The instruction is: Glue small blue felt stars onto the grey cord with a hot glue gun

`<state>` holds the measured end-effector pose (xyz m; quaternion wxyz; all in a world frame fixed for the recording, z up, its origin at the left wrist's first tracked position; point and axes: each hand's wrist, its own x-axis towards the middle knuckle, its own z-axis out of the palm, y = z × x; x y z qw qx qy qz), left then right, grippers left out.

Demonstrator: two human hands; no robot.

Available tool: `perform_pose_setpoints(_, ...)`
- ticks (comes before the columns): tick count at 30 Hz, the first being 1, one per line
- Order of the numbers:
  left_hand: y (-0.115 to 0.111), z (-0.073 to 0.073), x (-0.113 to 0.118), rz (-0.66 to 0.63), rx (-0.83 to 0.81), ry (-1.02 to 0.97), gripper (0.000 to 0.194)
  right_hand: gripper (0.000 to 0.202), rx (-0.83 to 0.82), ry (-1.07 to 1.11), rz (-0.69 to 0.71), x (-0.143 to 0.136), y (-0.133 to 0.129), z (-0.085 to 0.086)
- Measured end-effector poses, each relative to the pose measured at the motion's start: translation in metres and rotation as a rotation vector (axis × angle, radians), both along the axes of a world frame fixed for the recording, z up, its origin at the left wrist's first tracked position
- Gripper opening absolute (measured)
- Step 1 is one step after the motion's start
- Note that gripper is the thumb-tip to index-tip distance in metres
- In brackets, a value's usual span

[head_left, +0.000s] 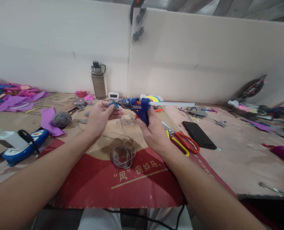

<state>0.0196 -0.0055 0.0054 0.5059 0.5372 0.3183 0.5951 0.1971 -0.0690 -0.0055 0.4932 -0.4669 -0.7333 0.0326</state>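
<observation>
Between the thumb and fingers of my left hand [100,115] is a small teal felt piece [113,104]; its exact shape is too small to make out. My right hand [153,129] is wrapped round the handle of a blue hot glue gun [142,110], whose nozzle points left at the felt. A long white glue stick [172,104] juts out of the gun's back end. Thin grey cord [125,156] lies coiled below my hands, and a strand of it runs up toward my left hand.
Red-printed cardboard [96,188] covers the table's front. Scissors [186,143] and a black phone [199,134] lie to the right. On the left are a grey yarn ball [61,119], a blue power strip [24,148] and purple felt [49,119]. A bottle [98,81] stands at the back.
</observation>
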Motion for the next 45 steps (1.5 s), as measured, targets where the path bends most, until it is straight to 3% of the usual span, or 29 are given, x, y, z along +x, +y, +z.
perform_pose_setpoints(45,0.0041,-0.0062,-0.0004,-0.012,0.034,0.02,0.017,0.036,-0.04,-0.041,-0.076,-0.0035,-0.0026,0.0)
